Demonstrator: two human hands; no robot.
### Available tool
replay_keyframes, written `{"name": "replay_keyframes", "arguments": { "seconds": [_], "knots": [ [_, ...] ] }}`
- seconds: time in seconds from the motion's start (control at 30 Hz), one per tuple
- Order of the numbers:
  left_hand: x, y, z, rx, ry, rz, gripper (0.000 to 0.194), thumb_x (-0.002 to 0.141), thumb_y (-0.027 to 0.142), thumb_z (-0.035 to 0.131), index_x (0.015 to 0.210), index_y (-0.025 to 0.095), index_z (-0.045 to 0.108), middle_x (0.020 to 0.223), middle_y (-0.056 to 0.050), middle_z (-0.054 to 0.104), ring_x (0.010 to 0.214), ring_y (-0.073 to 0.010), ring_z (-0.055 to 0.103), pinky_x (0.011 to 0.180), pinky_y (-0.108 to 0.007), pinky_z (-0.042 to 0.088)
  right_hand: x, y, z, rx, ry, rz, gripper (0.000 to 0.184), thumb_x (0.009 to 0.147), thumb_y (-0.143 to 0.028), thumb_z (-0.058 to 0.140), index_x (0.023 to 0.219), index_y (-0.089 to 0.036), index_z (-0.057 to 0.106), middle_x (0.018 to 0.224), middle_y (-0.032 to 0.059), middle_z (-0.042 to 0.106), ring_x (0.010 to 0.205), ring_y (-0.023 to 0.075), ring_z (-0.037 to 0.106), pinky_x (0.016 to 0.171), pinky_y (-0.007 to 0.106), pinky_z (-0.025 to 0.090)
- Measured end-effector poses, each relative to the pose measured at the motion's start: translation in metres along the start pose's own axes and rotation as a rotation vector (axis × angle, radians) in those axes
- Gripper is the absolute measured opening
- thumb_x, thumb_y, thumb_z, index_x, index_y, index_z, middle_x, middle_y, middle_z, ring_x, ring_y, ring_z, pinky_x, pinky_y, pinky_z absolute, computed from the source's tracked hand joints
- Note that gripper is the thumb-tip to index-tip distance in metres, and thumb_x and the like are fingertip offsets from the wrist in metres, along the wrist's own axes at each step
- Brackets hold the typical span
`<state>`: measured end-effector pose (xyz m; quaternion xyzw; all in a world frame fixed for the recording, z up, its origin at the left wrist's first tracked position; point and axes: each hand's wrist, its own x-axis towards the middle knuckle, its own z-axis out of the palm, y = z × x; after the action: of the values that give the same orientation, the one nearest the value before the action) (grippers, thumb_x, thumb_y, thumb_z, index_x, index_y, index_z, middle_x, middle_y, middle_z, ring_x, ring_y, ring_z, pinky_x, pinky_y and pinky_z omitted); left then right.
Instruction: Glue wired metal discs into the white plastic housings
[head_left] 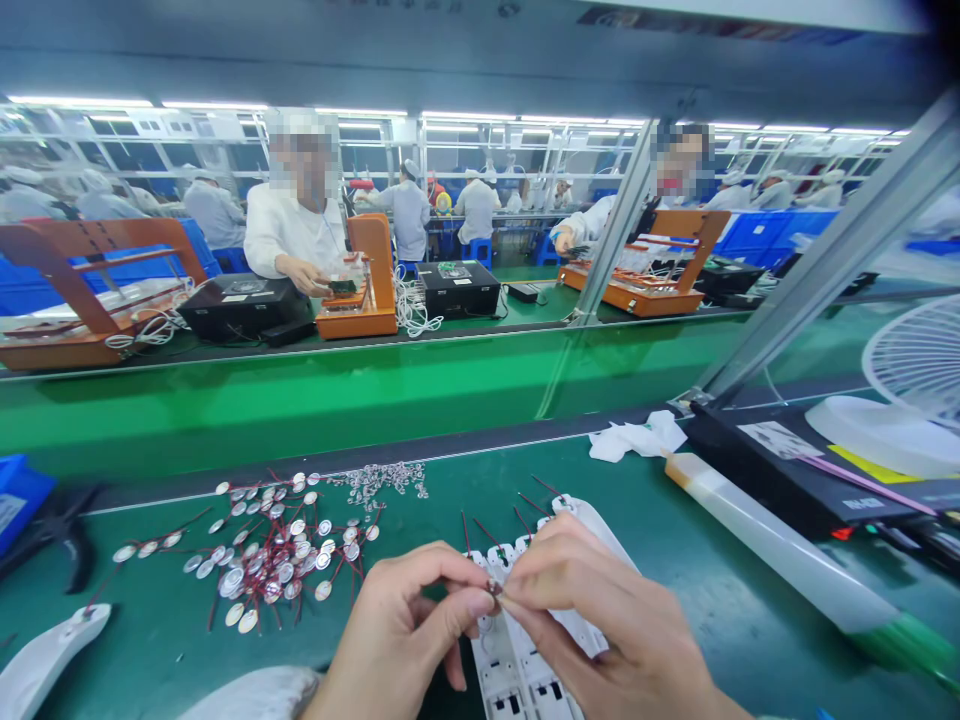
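Green bench (450,488): wired discs (286,572), clear bits (382,482), white housings (492,662), crumpled tissue (637,438).

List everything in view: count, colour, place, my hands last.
bench: one, green, foreground
discs: many, silvery, red-wired, bench left
small pieces: many, clear, far edge
housings: several, white, bottom centre; one left
crumpled sheet: one, white, far edge
long object: one, white, green-ended, right
box: one, black, right
fan: one, white, far right
tool: one, black, left
bins: several, blue, left edge, background
partition: one, green, behind bench
fixtures: three, orange, opposite bench
far boxes: several, black, opposite bench
co-workers: many, mostly white clothes, background
left hand: one, bare, bottom centre, pinching tiny part
right hand: one, bare, bottom centre, likewise
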<state>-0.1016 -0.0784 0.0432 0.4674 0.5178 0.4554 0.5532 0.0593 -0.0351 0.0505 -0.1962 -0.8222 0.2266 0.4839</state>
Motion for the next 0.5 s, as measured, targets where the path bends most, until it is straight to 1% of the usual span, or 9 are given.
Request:
{"name": "replay_keyframes", "arguments": {
  "seconds": [0.1,0.17,0.23,0.3,0.33,0.37,0.43,0.5],
  "knots": [
    [0.001,-0.0001,0.0006,-0.007,-0.02,-0.04,0.038,0.067,0.051,0.069,0.072,0.014,0.066,0.059,0.002,0.049,0.039,-0.0065,0.046,0.034,-0.016,0.04,-0.0009,0.0001,-0.0003,0.039,0.0,0.067,0.017,0.08,-0.004,0.056,0.077,-0.02,0.055,0.065,-0.001,0.061,0.059,0.0111,0.054,0.056,0.026,0.045],
    [0.0014,0.0002,0.0013,-0.017,-0.009,-0.018,0.031,0.066,0.043,0.071,0.076,0.014,0.066,0.061,0.002,0.051,0.041,-0.0068,0.046,0.034,-0.016,0.042,-0.0018,0.0004,0.0,0.126,-0.006,0.186,0.015,0.079,-0.007,0.058,0.073,-0.02,0.056,0.065,-0.0016,0.061,0.061,0.0107,0.056,0.056,0.024,0.046],
    [0.0012,0.0006,0.0019,0.004,0.025,0.08,0.02,0.067,0.032,0.071,0.077,0.016,0.066,0.065,0.0,0.053,0.047,-0.0082,0.048,0.035,-0.016,0.045,-0.0024,0.0005,0.0003,0.27,-0.004,0.369,0.012,0.077,-0.012,0.062,0.069,-0.02,0.059,0.066,-0.0015,0.06,0.061,0.0104,0.057,0.052,0.021,0.047],
    [0.0005,0.0013,0.0022,0.072,0.067,0.226,0.007,0.07,0.022,0.067,0.076,0.017,0.066,0.068,0.0,0.057,0.051,-0.009,0.051,0.038,-0.015,0.046,-0.0023,0.0006,0.0001,0.448,-0.012,0.601,0.01,0.074,-0.018,0.066,0.066,-0.019,0.06,0.067,-0.0011,0.058,0.056,0.0091,0.056,0.045,0.018,0.047],
    [-0.0001,0.0016,0.0021,0.119,0.086,0.306,0.003,0.072,0.018,0.065,0.075,0.018,0.066,0.069,-0.001,0.058,0.053,-0.0091,0.052,0.039,-0.014,0.047,-0.0021,0.0007,-0.0001,0.533,-0.022,0.71,0.011,0.072,-0.021,0.068,0.065,-0.019,0.06,0.067,-0.0013,0.057,0.051,0.0079,0.054,0.043,0.017,0.046],
    [-0.0007,0.0019,0.0018,0.172,0.101,0.379,0.005,0.074,0.015,0.063,0.075,0.019,0.066,0.071,-0.001,0.06,0.055,-0.009,0.054,0.041,-0.013,0.047,-0.002,0.0011,-0.0004,0.609,-0.036,0.799,0.014,0.07,-0.024,0.07,0.064,-0.018,0.06,0.067,-0.0016,0.056,0.048,0.0066,0.053,0.041,0.017,0.046],
    [-0.002,0.0021,0.0008,0.276,0.115,0.496,0.012,0.076,0.011,0.06,0.08,0.021,0.066,0.074,0.0,0.062,0.057,-0.0088,0.056,0.044,-0.012,0.048,-0.0028,0.0026,-0.0005,0.725,-0.063,0.901,0.02,0.067,-0.029,0.074,0.065,-0.017,0.058,0.069,-0.0021,0.055,0.043,0.0051,0.051,0.039,0.017,0.046],
    [-0.0031,0.0016,-0.0005,0.361,0.127,0.581,0.018,0.077,0.009,0.058,0.088,0.022,0.064,0.077,0.0,0.063,0.062,-0.0089,0.058,0.046,-0.012,0.048,-0.005,0.0051,0.0003,0.8,-0.078,0.922,0.023,0.068,-0.033,0.074,0.068,-0.017,0.058,0.071,-0.0026,0.054,0.043,0.0052,0.052,0.038,0.017,0.046]
  ]
}}
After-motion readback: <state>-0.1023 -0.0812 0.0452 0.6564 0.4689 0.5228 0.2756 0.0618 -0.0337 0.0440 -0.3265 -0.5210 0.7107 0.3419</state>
